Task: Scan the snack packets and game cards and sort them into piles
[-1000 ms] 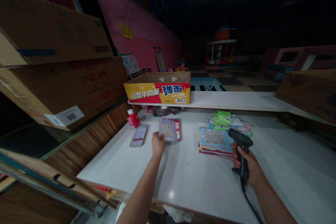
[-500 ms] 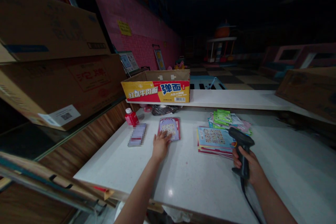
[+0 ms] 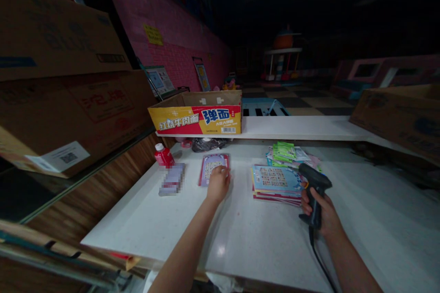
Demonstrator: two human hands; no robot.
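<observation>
Head view, dim light; only the bench top is well lit.

Left hand: palm down, fingers spread flat, resting on the near edge of the purple card pack. Grip is apart, not closed around anything; the pack lies flat on the white bench under the fingertips. A flat hand on a flat pack looks like pressing or squaring it in place, not lifting it.

Right hand: grip clamped around the handle of the black barcode scanner. Scanner is upright, head pointing left and away, toward the stack of card sheets. Its cable trails back along the forearm off the near edge. The head hangs just over the right end of the stack, so the top sheet sits directly below the nose, likely for reading a code.

Relative positions: purple card pack is at the left grip, touching it, and well left of the scanner, with the stack of card sheets between them. Beyond the stack, a loose pile of green packets.

Other items: red bottle at the far left of the bench, a blurred flat item just near it. Yellow and red carton on the raised white shelf behind. Large brown cardboard boxes stacked at left.
</observation>
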